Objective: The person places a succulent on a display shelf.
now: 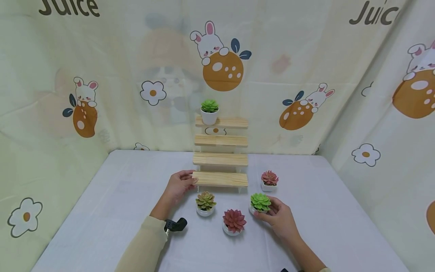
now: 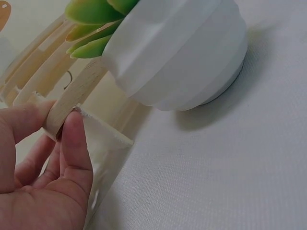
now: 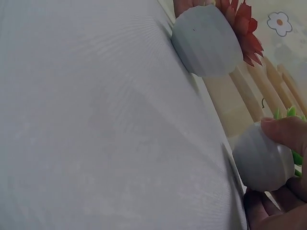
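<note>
Stepped wooden shelf is the landmark: left hand pinches the left end of its bottom step, likely steadying it. Right of that, right hand wraps the green succulent pot on the table just front-right of the shelf; the top step already holds one green pot.

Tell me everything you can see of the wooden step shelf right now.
The wooden step shelf stands upright at the back of the white table, against the printed curtain. It has four pale, bare-wood slats stepped upward on a light frame. One green succulent in a white pot sits on the left end of the top slat; the other three slats are bare. The left hand pinches the bottom slat's left end.
</note>
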Demonstrator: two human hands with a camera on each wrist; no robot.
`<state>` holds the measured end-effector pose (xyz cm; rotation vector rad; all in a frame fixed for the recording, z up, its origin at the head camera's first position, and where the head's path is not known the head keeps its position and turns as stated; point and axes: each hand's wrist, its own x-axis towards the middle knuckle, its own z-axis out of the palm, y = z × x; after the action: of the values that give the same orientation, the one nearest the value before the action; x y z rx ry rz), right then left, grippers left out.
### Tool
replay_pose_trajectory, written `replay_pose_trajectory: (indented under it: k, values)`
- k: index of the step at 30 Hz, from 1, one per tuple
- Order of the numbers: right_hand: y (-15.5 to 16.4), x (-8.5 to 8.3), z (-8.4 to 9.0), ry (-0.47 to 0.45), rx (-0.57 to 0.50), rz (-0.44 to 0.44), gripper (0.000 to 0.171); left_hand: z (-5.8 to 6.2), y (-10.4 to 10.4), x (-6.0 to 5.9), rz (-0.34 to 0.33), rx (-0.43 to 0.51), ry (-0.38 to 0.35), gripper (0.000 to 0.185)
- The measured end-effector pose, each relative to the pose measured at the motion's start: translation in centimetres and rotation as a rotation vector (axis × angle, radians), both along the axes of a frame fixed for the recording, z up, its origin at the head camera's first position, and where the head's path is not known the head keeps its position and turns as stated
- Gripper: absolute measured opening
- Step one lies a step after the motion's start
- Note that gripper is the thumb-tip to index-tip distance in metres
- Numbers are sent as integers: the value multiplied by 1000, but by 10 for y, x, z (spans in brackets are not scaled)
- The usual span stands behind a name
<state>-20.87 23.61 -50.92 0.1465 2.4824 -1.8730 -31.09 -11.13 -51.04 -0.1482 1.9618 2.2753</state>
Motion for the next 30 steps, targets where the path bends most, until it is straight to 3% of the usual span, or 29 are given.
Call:
replay_pose_trajectory:
  k: [12, 22, 30]
  values:
    - [-12, -9, 23, 73, -23, 33, 72, 2, -1, 1, 0, -6, 8, 44]
    - [-22, -32, 45, 162, -89, 87, 70, 1, -1, -1, 8, -5, -15, 44]
    - [-30, -47, 57, 179, -62, 76, 71, 1, 0, 0, 8, 1, -9, 43]
